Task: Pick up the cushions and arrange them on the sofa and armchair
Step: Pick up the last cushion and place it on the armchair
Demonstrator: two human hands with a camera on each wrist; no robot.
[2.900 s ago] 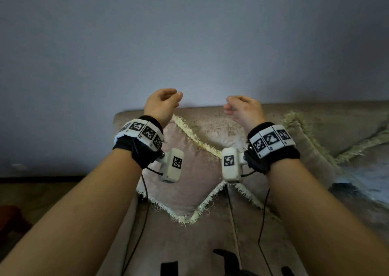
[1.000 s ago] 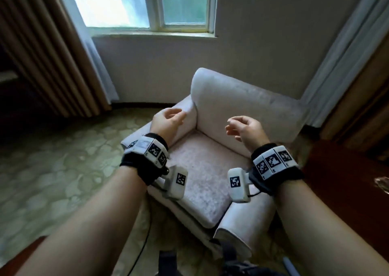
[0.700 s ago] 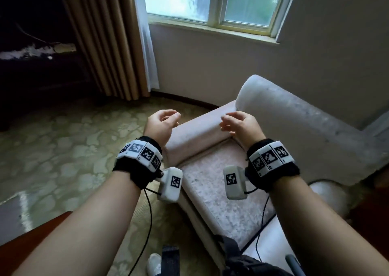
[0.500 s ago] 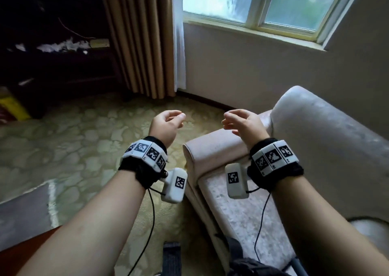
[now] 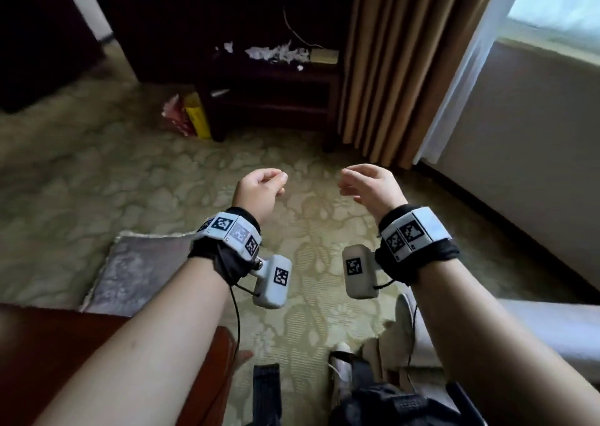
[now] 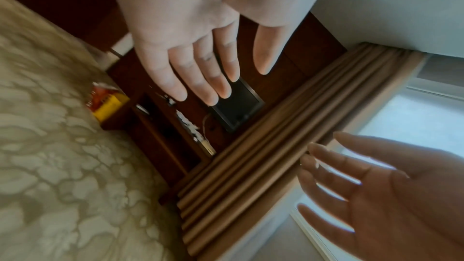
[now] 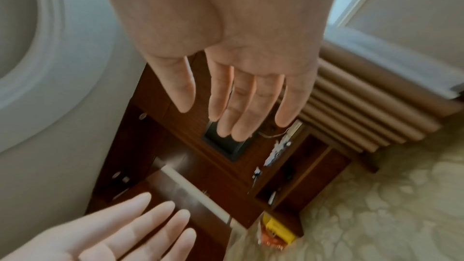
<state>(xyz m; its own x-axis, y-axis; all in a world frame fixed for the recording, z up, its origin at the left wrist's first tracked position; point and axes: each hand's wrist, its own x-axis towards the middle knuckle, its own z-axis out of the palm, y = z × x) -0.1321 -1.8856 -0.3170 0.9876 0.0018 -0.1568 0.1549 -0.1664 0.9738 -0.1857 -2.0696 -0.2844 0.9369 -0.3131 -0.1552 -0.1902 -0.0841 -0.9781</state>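
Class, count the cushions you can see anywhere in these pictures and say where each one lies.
1: a grey cushion lies flat on the carpet, under the left forearm, beside a brown table. Others may be out of view.

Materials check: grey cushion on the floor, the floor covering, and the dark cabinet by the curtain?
Cushion: looks like grey velvety fabric, with patchy sheen and a pale fringed edge.
Floor covering: likely woven carpet, matte, with a two-tone beige-green floral pattern.
Cabinet: seems reddish-brown wood or veneer, glossy; grain lines and reflections show.

Left hand (image 5: 259, 189), right hand (image 5: 370, 185) raised, fingers relaxed, empty.
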